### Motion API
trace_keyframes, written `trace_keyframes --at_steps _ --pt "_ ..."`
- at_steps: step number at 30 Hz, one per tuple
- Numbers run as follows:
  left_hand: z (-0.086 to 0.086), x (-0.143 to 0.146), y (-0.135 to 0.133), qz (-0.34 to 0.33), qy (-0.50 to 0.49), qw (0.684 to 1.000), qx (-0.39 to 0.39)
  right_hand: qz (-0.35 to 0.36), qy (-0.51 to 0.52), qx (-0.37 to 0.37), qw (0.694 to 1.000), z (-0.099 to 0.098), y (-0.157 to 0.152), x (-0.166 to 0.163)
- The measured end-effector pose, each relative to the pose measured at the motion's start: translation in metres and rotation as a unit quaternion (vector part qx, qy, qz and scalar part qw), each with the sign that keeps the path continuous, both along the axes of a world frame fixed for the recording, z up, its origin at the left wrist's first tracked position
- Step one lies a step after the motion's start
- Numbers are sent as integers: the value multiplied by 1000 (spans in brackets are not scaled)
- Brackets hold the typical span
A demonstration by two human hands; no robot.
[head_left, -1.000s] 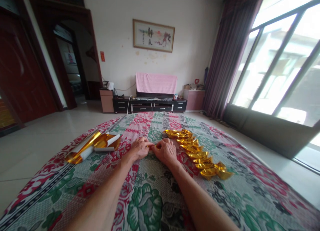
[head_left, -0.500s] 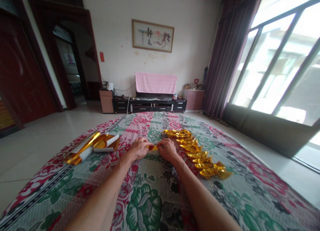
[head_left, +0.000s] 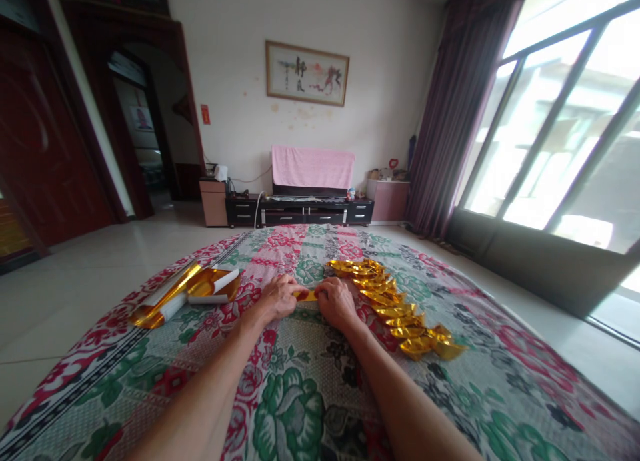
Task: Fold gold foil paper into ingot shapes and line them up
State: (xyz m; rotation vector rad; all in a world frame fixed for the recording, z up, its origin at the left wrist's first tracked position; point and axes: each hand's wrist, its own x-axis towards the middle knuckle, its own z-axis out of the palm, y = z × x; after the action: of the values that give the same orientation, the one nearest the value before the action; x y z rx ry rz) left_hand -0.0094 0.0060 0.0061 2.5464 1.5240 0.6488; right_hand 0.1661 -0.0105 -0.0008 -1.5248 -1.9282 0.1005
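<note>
Between my hands lies a small folded strip of gold foil paper (head_left: 307,296), low over the flowered cloth (head_left: 287,414). My left hand (head_left: 279,297) is closed on its left end, thumb and fingers pinching it. The other end is gripped by my right hand (head_left: 336,302), whose fingers curl over it and hide part of the strip. To the right of my right hand runs a row of folded gold paper ingots (head_left: 395,310), several of them overlapping. Curled sheets of gold foil paper (head_left: 213,284) with white backs rest to the left of my left hand.
A rolled gold sheet (head_left: 165,298) lies near the cloth's left edge. Beyond the cloth stands a low black cabinet (head_left: 285,214), with a pink towel (head_left: 313,166) draped over something on top. Windows (head_left: 550,128) and a purple curtain (head_left: 443,114) are at the right.
Both hands keep their hold on the gold strip in nearly the same place. The fingers have shifted only slightly, and the view has moved a little.
</note>
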Motion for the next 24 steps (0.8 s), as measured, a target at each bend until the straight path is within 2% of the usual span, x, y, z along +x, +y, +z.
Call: trace_keyframes --at_steps 6,14,22,24 --pt "-2 0 1 -9 -23 999 22 -39 -6 7 999 3 -6 -3" --pt "-4 -1 4 -30 -72 996 35 2 30 35 999 -2 -4 -1" --pt "1 -1 1 -31 -221 975 2 59 182 108 976 1 -1 2" --pt "2 0 0 -35 -265 964 -5 49 220 96 970 3 -1 3"
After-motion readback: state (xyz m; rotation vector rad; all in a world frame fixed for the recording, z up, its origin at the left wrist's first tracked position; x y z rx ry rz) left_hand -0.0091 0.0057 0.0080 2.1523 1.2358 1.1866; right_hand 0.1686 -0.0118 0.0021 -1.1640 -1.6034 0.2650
